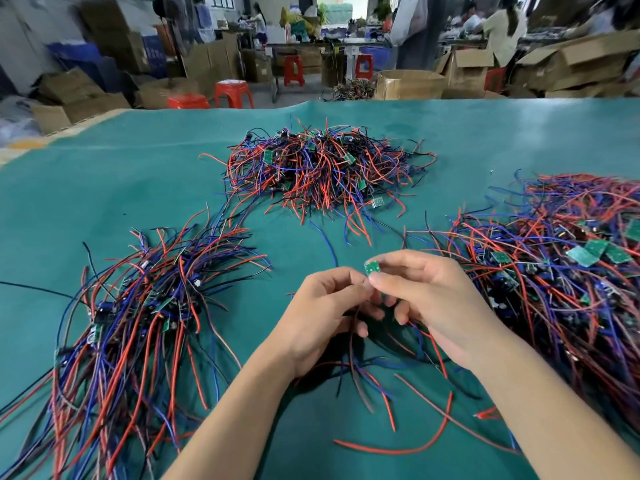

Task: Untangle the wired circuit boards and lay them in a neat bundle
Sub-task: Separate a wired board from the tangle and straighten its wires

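A small green circuit board (371, 268) is pinched between the fingertips of my right hand (429, 299) and my left hand (329, 310), held above the green table mat (104, 188). Its red, blue and dark wires (367, 368) hang down between my palms and trail onto the mat. On the left lies a bundle of wired boards (138, 323) with wires running roughly one way. A tangled heap (322, 171) sits at the centre back. A larger tangled heap (561, 271) fills the right side.
Loose red wires (415, 445) lie on the mat near my right forearm. Beyond the table's far edge stand cardboard boxes (408, 84), red plastic stools (232, 93) and people working at benches in the background.
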The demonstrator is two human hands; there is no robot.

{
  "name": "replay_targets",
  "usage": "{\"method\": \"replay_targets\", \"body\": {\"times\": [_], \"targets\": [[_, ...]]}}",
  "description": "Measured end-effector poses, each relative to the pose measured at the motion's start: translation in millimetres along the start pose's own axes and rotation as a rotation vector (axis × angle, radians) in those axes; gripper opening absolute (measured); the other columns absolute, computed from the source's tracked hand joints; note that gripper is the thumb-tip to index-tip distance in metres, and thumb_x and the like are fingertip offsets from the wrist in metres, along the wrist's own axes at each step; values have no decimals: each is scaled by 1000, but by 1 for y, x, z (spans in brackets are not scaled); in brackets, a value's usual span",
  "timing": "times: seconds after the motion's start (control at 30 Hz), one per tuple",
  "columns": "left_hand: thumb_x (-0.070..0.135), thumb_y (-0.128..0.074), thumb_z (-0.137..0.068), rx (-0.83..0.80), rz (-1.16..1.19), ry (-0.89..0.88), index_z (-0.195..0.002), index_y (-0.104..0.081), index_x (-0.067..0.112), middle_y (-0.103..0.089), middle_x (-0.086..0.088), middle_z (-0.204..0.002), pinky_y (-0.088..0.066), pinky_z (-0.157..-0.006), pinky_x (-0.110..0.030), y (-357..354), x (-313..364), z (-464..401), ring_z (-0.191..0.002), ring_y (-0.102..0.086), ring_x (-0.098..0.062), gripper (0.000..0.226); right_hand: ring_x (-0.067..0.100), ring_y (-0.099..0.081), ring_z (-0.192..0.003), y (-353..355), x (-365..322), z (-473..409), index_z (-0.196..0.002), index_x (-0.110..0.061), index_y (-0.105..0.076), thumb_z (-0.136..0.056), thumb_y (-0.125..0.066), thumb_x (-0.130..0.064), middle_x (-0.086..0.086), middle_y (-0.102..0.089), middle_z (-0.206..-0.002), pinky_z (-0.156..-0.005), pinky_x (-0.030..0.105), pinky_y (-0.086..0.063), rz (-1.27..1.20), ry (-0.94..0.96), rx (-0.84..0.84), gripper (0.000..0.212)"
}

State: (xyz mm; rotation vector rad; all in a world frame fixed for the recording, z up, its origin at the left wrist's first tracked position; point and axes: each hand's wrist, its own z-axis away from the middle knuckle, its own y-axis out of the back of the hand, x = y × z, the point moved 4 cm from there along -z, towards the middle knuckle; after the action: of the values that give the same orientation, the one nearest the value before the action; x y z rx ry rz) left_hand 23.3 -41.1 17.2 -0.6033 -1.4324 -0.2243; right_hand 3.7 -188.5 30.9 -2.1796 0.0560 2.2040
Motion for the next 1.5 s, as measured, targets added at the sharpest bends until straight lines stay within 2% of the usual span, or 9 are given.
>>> {"method": "replay_targets", "body": {"times": [0.2, 0.33, 0.47, 0.63, 0.83, 1.07, 1.23, 1.33, 1.5], "targets": [[6, -51, -99, -48, -11, 5, -98, -63, -4, -64, -17, -86, -47, -57, -24, -2, -1, 0, -72, -59, -20, 15, 20, -60, -61, -1, -1, 0, -89, -11, -64, -54, -98, -18, 7, -69, -75, -48, 26, -42, -51, 60, 53, 49], [9, -48, -102, -8, -19, -3, -93, -61, -2, -62, -16, -84, -48, -56, -24, 0, -2, -1, -68, -59, -18, 19, 21, -61, -68, -2, -3, -1, -100, -15, -74, -66, -87, -17, 7, -72, -82, -56, 24, -48, -99, 117, 15, 37], [13, -44, -105, 18, -22, 6, -93, -59, -1, -58, -16, -85, -50, -58, -24, 1, -4, -2, -68, -58, -18, 24, 18, -67, -73, -2, -5, 0, -105, -13, -78, -83, -77, 3, 8, -73, -83, -61, 22, -52, -48, 173, -36, 27], [3, -52, -99, 4, -21, 0, -93, -61, -4, -61, -19, -89, -52, -61, -27, 0, -4, -3, -69, -57, -19, 13, 14, -68, -71, 1, -6, 0, -96, -13, -78, -84, -79, -2, 9, -76, -82, -57, 20, -51, 48, 196, 77, 17], [9, -57, -99, 25, -54, -40, -92, -64, -12, -62, -13, -76, -52, -58, -24, 0, -4, -3, -62, -57, -17, 23, 10, -67, -67, -2, -7, 1, -91, -19, -78, -81, -81, -3, 3, -76, -79, -58, 18, -51, 149, 257, 124, 19], [7, -51, -102, -92, -130, -22, -93, -67, 2, -65, -9, -74, -51, -58, -21, -4, -4, -1, -61, -59, -15, 19, 9, -65, -67, 14, -18, 1, -88, -25, -76, -83, -80, -3, -3, -74, -74, -65, 29, -53, 149, 355, 364, 23], [7, -51, -102, -165, -157, -16, -91, -69, 10, -66, -6, -74, -49, -58, -20, -7, 0, 2, -61, -60, -14, 22, 7, -66, -67, 28, -28, 4, -89, -25, -76, -76, -78, -22, -5, -75, -75, -62, 22, -53, 89, 425, 480, 14], [8, -50, -102, -178, -173, -16, -91, -69, 10, -66, -5, -73, -48, -57, -20, -7, 1, 3, -59, -61, -13, 22, 2, -63, -63, 35, -31, 4, -85, -25, -75, -80, -79, -12, -11, -73, -70, -59, 15, -49, 5, 441, 527, 15], [6, -50, -102, -198, -213, -20, -89, -69, 12, -66, -5, -75, -48, -59, -19, -11, 2, 5, -62, -61, -13, 24, 5, -58, -62, 56, -48, 14, -88, -24, -72, -88, -75, -4, -10, -70, -72, -59, 16, -46, -20, 497, 688, 21]]}}
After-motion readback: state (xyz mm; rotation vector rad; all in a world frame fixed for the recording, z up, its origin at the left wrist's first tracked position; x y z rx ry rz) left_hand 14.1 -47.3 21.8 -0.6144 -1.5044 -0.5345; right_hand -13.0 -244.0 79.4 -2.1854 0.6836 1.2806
